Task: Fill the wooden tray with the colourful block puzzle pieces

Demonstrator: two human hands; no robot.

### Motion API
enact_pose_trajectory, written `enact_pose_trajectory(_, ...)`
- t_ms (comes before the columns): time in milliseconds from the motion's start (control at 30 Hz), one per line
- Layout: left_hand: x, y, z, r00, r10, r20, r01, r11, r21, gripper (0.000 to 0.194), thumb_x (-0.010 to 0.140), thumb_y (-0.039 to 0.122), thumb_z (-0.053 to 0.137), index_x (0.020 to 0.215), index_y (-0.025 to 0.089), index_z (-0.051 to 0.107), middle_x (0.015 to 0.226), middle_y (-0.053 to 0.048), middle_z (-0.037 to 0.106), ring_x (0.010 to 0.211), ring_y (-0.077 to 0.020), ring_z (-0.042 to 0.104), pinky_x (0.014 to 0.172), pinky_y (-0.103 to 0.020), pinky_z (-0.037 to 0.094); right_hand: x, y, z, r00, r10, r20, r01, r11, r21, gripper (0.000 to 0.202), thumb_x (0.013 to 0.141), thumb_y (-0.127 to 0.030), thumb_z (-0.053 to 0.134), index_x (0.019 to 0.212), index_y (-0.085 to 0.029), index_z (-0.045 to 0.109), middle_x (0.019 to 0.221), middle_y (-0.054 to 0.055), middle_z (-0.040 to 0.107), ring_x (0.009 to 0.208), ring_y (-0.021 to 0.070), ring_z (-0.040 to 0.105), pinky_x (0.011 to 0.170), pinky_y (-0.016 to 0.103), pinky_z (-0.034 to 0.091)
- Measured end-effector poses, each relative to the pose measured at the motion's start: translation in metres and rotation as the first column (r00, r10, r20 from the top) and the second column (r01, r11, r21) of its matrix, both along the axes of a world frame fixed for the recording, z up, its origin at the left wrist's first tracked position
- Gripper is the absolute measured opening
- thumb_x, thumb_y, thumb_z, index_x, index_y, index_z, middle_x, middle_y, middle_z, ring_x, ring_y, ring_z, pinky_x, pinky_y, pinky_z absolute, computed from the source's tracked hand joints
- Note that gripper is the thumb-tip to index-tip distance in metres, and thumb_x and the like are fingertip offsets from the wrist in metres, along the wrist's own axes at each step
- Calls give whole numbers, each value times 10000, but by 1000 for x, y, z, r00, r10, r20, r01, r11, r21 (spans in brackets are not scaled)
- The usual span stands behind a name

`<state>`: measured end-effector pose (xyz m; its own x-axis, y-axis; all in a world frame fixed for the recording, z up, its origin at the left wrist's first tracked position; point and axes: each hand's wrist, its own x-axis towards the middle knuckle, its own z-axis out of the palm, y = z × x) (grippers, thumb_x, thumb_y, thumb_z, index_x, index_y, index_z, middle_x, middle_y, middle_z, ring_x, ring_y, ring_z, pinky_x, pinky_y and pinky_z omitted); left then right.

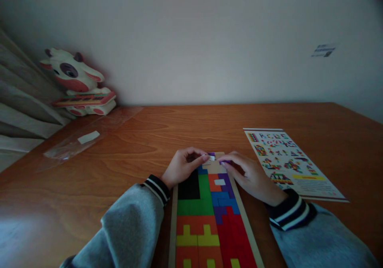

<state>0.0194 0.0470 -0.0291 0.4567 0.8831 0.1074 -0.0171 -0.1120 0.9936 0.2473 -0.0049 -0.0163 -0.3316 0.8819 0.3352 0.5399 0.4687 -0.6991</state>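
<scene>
A long puzzle board [173, 236] with a pale wooden frame lies on the brown table, filled with red, orange, yellow, green, blue and purple blocks. A black patch [188, 186] shows at its upper left. My left hand [185, 164] is over the board's far left corner, thumb and fingers pinched near a small white piece [212, 158] and a bit of purple. Across from it, my right hand [249, 174] pinches a small purple block [225, 162] above the far right corner. Another white piece [219, 182] rests on the orange and purple blocks.
To the right lies a printed pattern sheet [295, 164]. A clear plastic bag [68, 146] with a white label is on the left. Behind it stands a cow-shaped toy keyboard [83, 84], beside a curtain [24, 100]. A wall closes off the back.
</scene>
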Motion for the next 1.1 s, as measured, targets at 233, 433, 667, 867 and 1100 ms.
enact_pose_trajectory(233, 0, 0, 0, 1000, -6, -21, 6, 1000, 2, 321, 829, 435, 730, 950, 137, 721, 985, -83, 753, 896, -187, 687, 838, -297, 535, 1, -5, -1, 998, 10, 56, -6, 998, -61, 279, 1005, -275, 400, 1123, -259, 652, 956, 56, 630, 879, 199, 635, 776, 342, 519)
enact_pose_trajectory(433, 0, 0, 0, 1000, -11, -19, 12, 1000, 3, 303, 835, 416, 729, 954, 138, 722, 982, -78, 752, 885, -178, 687, 826, -287, 532, -11, -11, -1, 985, 37, 169, -15, 991, -131, 355, 859, -435, 685, 1143, -238, 608, 1055, 64, 596, 863, 206, 621, 746, 345, 529)
enact_pose_trajectory(667, 0, -1, 0, 1000, -13, -7, 13, 1000, 3, 272, 842, 386, 728, 947, 136, 718, 973, -74, 752, 877, -167, 685, 819, -273, 529, -11, -8, 0, 982, 86, 170, -60, 987, -151, 269, 837, -428, 725, 1026, -255, 644, 1035, 41, 607, 913, 206, 617, 801, 345, 521)
enact_pose_trajectory(867, 1, -1, -1, 1000, -28, 14, 28, 1000, 2, 248, 846, 366, 728, 941, 138, 718, 979, -70, 755, 884, -163, 688, 831, -270, 527, -12, -9, -1, 981, 79, 175, -56, 990, -131, 141, 914, -367, 639, 971, -242, 671, 989, 41, 602, 908, 195, 614, 820, 348, 512)
enact_pose_trajectory(1100, 0, -1, -3, 1000, -24, 9, 24, 1000, 17, 238, 853, 359, 723, 948, 141, 720, 971, -66, 753, 881, -161, 684, 829, -270, 523, -15, -9, -1, 979, 53, 194, -31, 993, -111, 149, 924, -361, 621, 982, -231, 664, 989, 49, 604, 915, 204, 613, 825, 368, 509)
